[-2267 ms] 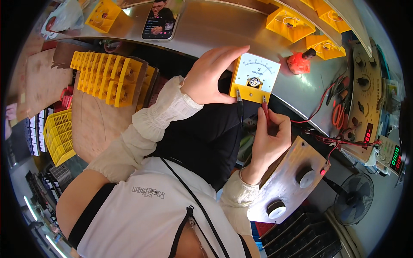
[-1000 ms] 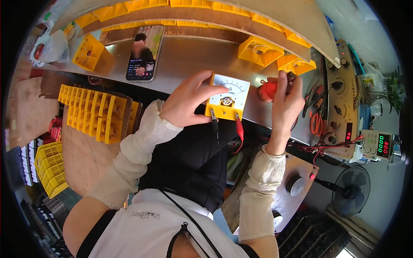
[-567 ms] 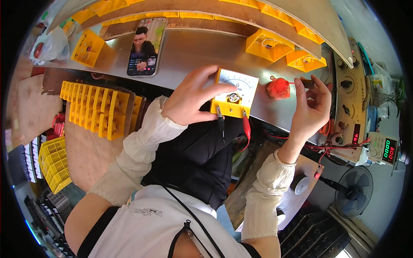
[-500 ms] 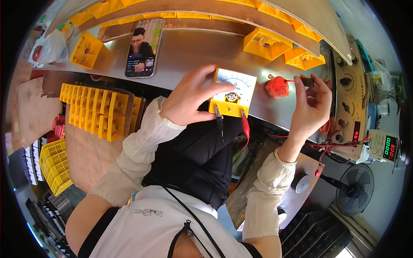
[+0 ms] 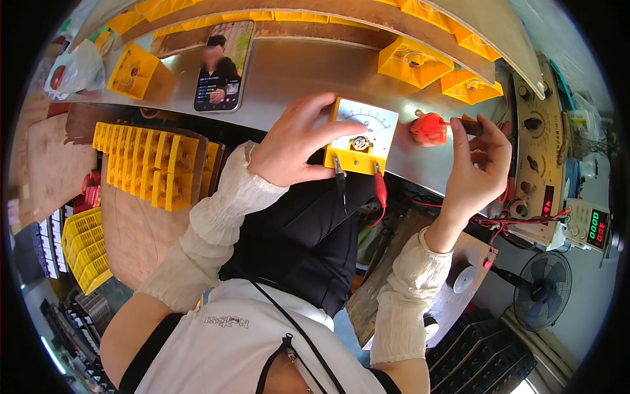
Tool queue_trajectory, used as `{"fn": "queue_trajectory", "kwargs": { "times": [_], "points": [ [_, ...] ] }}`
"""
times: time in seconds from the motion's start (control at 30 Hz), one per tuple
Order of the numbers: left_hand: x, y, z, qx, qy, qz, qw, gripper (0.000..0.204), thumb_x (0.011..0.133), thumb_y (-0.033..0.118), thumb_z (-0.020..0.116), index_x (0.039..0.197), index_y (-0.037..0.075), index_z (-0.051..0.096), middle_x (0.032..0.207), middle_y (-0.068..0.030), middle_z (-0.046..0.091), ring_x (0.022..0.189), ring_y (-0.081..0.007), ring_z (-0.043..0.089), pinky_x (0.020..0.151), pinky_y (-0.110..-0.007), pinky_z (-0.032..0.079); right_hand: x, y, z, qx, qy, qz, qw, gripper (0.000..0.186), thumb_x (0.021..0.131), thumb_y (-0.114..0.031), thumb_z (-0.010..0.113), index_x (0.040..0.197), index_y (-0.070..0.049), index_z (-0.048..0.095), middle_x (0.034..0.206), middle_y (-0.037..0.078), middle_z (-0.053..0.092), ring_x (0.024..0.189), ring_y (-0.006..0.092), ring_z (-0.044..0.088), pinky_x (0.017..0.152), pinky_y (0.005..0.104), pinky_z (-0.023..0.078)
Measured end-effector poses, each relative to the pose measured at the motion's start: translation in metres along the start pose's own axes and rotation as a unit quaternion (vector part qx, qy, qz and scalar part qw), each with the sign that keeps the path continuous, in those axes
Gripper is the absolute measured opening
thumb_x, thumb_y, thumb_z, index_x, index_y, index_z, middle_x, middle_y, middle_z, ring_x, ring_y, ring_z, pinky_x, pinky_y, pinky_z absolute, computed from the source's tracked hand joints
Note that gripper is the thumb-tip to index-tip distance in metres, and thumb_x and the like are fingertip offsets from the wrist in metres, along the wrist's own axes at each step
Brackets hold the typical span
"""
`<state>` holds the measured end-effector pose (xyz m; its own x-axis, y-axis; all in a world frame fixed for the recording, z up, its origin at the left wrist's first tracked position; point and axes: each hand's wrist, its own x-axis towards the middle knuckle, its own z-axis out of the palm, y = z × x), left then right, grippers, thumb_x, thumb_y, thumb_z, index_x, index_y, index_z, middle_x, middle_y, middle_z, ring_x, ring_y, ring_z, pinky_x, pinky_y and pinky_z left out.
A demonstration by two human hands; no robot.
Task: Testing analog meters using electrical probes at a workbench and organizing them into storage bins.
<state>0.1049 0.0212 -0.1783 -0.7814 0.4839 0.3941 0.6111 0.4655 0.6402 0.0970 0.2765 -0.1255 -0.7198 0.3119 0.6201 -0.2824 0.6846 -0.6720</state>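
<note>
The left hand (image 5: 289,148) has its grip closed on the yellow panel meter (image 5: 361,136) at the near edge of the metal worktop (image 5: 295,72), with 2 clips (image 5: 379,187) on its terminals, while the right hand (image 5: 479,167) pinches a small dark tool (image 5: 469,125) beside the red part (image 5: 428,129); it seems a testing step, and the next move probably needs a steady meter.

A grey metal workbench (image 5: 295,72) under bright daylight, wooden floor (image 5: 131,230) below

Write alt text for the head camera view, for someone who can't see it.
A person's left hand holds a yellow analog meter at the edge of a metal bench, with black and red clips hanging from it. The right hand pinches a small dark tool beside a red knob-like part.
</note>
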Motion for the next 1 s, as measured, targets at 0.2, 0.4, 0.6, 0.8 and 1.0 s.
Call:
{"fn": "queue_trajectory", "kwargs": {
  "times": [0.2, 0.4, 0.6, 0.8, 1.0],
  "points": [
    [-0.001, 0.000, 0.001, 0.004, 0.004, -0.001, 1.000, 0.078, 0.054, 0.001, 0.083, 0.127, 0.020, 0.062, 0.135, -0.0137, 0.043, 0.123, -0.0351, 0.049, 0.101, -0.042, 0.044, -0.026, -0.007, 0.008, 0.194, -0.020, 0.099, 0.976, 0.033, 0.080, -0.006, 0.081, 0.107, 0.000, 0.063, 0.092, 0.006, 0.069, 0.074, 0.0078, 0.061, 0.061, 0.0164, 0.042],
    [-0.001, -0.003, 0.002, 0.004, 0.005, 0.005, 1.000, 0.076, 0.058, 0.011, 0.083, 0.128, 0.024, 0.058, 0.134, -0.0133, 0.043, 0.120, -0.0347, 0.048, 0.102, -0.045, 0.040, -0.056, -0.010, 0.027, 0.339, 0.022, 0.251, 0.906, 0.028, 0.083, -0.001, 0.076, 0.105, 0.001, 0.059, 0.099, 0.013, 0.070, 0.090, 0.0155, 0.067, 0.082, 0.0258, 0.052],
    [-0.001, -0.003, 0.003, -0.011, 0.005, 0.007, 1.000, 0.076, 0.058, 0.012, 0.084, 0.128, 0.025, 0.058, 0.133, -0.0134, 0.044, 0.120, -0.0348, 0.048, 0.101, -0.045, 0.041, -0.068, -0.015, 0.038, 0.336, 0.063, 0.245, 0.907, 0.027, 0.085, 0.002, 0.073, 0.106, 0.001, 0.056, 0.101, 0.016, 0.070, 0.091, 0.0170, 0.068, 0.084, 0.0266, 0.052],
    [-0.001, -0.003, 0.003, 0.001, 0.006, 0.005, 1.000, 0.081, 0.052, 0.000, 0.084, 0.128, 0.020, 0.062, 0.134, -0.0131, 0.043, 0.122, -0.0342, 0.051, 0.101, -0.042, 0.046, -0.067, -0.017, 0.039, 0.317, 0.057, 0.247, 0.914, 0.027, 0.085, 0.001, 0.074, 0.105, 0.002, 0.055, 0.101, 0.016, 0.070, 0.091, 0.0172, 0.068, 0.084, 0.0273, 0.053],
    [-0.001, -0.003, 0.003, 0.006, 0.004, 0.005, 1.000, 0.081, 0.052, 0.001, 0.085, 0.128, 0.021, 0.062, 0.134, -0.0130, 0.042, 0.122, -0.0342, 0.051, 0.101, -0.042, 0.046, -0.067, -0.016, 0.040, 0.307, 0.078, 0.250, 0.915, 0.027, 0.085, 0.001, 0.074, 0.105, 0.001, 0.056, 0.101, 0.016, 0.070, 0.091, 0.0178, 0.068, 0.083, 0.0273, 0.054]
  ]
}}
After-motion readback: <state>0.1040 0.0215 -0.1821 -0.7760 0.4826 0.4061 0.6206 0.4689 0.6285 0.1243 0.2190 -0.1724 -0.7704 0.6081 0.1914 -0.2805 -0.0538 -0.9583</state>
